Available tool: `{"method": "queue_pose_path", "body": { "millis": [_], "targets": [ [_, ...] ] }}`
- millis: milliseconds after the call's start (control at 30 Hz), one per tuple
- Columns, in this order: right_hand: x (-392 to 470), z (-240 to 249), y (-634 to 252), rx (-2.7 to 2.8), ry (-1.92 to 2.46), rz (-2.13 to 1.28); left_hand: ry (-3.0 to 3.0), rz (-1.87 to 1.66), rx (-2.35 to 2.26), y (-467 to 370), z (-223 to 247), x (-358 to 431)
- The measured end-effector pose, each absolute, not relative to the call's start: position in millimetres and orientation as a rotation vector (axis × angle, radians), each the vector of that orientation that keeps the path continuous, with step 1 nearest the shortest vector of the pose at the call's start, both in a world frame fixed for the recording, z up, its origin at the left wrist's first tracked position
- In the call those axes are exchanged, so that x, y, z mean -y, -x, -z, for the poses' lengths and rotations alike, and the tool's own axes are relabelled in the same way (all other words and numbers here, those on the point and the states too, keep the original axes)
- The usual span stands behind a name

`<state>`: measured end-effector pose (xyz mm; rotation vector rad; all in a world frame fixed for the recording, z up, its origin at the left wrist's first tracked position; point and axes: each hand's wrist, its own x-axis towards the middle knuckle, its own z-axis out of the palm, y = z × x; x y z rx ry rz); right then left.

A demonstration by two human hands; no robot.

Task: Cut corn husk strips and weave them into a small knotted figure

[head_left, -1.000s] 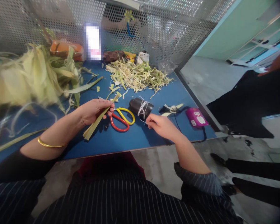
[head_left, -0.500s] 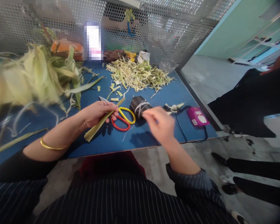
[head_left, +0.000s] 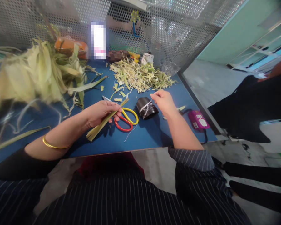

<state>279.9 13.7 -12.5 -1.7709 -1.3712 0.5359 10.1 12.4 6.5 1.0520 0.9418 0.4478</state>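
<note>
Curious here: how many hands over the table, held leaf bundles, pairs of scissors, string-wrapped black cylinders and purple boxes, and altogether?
Left hand and right hand: 2
Leaf bundle: 1
Scissors: 1
Black cylinder: 1
Purple box: 1
Total: 6

A: What does the left hand (head_left: 105, 112) hold?
B: Husk strips (head_left: 96, 129) — the scissors (head_left: 126, 118) lie partly behind it, handles toward four o'clock.
A: And the right hand (head_left: 162, 100)?
B: Pinched on white string (head_left: 144, 110) wound round a black roll (head_left: 148, 107), two o'clock from the scissors.
A: Farther out?
B: Chopped husk (head_left: 142, 75) at one o'clock, heaped husks (head_left: 38, 73) at ten — and a purple box (head_left: 198, 119) at three.
</note>
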Motion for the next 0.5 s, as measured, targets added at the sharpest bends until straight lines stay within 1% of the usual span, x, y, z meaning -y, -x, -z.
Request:
{"method": "queue_pose_path", "body": {
  "millis": [133,200,500],
  "targets": [
    [-30.8,-0.9,-288.4,1.218,1.643,-0.633,-1.057,-0.448,-0.913,-10.0,-5.8,-12.5],
    [-39.5,-10.4,-290.4,1.187,1.591,-0.630,-1.051,-0.450,-0.913,-9.3,-4.6,-13.4],
    [-64.8,-44.5,-293.8,1.436,1.419,-0.304,-1.019,-0.469,-0.909,-7.2,0.3,-18.4]
  ]
}}
